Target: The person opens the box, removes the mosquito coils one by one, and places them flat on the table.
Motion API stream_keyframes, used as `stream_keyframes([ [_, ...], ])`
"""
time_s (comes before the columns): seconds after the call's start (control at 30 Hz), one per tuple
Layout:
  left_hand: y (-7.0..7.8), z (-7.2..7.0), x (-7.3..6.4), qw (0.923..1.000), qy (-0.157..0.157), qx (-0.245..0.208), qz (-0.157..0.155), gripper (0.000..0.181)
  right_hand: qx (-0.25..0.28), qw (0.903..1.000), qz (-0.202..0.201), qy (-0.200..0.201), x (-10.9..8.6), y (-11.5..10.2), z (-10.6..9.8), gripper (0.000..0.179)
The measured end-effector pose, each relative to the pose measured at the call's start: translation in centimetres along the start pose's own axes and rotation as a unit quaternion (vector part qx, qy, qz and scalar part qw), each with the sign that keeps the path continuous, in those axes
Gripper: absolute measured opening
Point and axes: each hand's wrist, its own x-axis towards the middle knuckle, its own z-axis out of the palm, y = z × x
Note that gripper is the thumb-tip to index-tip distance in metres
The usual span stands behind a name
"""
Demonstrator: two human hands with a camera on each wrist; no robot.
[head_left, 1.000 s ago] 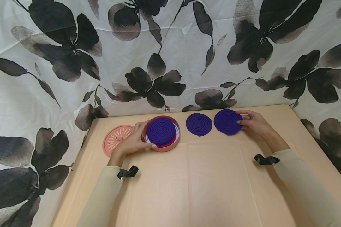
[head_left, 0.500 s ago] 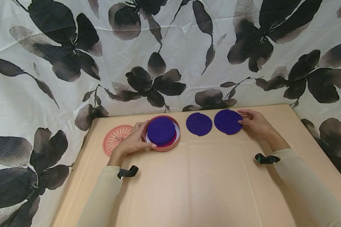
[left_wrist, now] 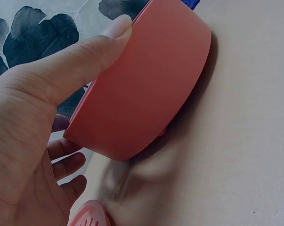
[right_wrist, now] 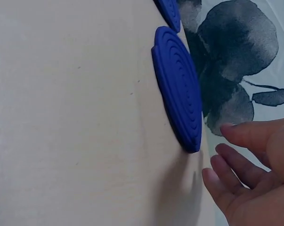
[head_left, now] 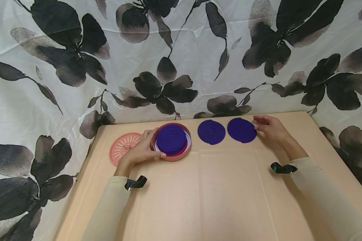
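In the head view my left hand [head_left: 142, 147] grips the left side of a round coral holder [head_left: 176, 159]. The left wrist view shows the thumb on the holder's rim and the other fingers partly behind its wall [left_wrist: 146, 80]. Inside lies a stack of spiral coasters: a purple one [head_left: 171, 138] on top, with magenta and white edges below. Two purple spiral coasters lie flat on the table: a left one [head_left: 211, 132] and a right one [head_left: 241, 130]. Beside the right one, my right hand [head_left: 269, 128] hovers with relaxed fingers, apart from it in the right wrist view.
A coral slotted lid [head_left: 120, 142] lies left of the holder, partly covered by my left hand and wrist. The light wooden table [head_left: 217, 194] ends at the back against a white cloth [head_left: 199, 67] with dark flowers.
My right hand has let go of the right purple coaster, which now lies flat on the table. The hand has drawn slightly right. My left hand and the holder stay put.
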Motion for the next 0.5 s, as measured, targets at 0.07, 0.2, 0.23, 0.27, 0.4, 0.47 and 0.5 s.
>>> stream_keyframes([
  [0.07, 0.1, 0.0, 0.1, 1.0000, 0.002, -0.001, -0.005, 0.122, 0.003, 1.0000, -0.001, 0.002, 0.3, -0.2, -0.1, 0.050],
  [0.2, 0.2, 0.1, 0.3, 0.9999, 0.005, -0.001, -0.013, 0.123, 0.048, 0.9988, 0.003, -0.003, 0.9, -0.8, -0.1, 0.050],
  [0.23, 0.2, 0.1, 0.4, 0.9999, 0.005, -0.001, -0.013, 0.123, 0.061, 0.9981, 0.002, -0.005, 1.0, -1.0, 0.0, 0.050],
  [0.27, 0.2, 0.1, 0.4, 0.9999, 0.006, 0.000, -0.013, 0.123, 0.073, 0.9973, -0.002, -0.008, 1.1, -1.3, 0.1, 0.051],
  [0.4, 0.1, 0.2, 0.5, 0.9999, 0.007, 0.000, -0.012, 0.123, 0.087, 0.9961, -0.011, -0.013, 1.6, -2.8, 0.7, 0.049],
  [0.47, 0.1, 0.2, 0.6, 0.9999, 0.006, -0.001, -0.012, 0.123, 0.093, 0.9955, -0.013, -0.014, 1.9, -3.6, 1.0, 0.048],
  [0.5, 0.1, 0.2, 0.6, 0.9999, 0.005, -0.002, -0.012, 0.123, 0.095, 0.9953, -0.013, -0.015, 2.0, -4.0, 1.2, 0.048],
])
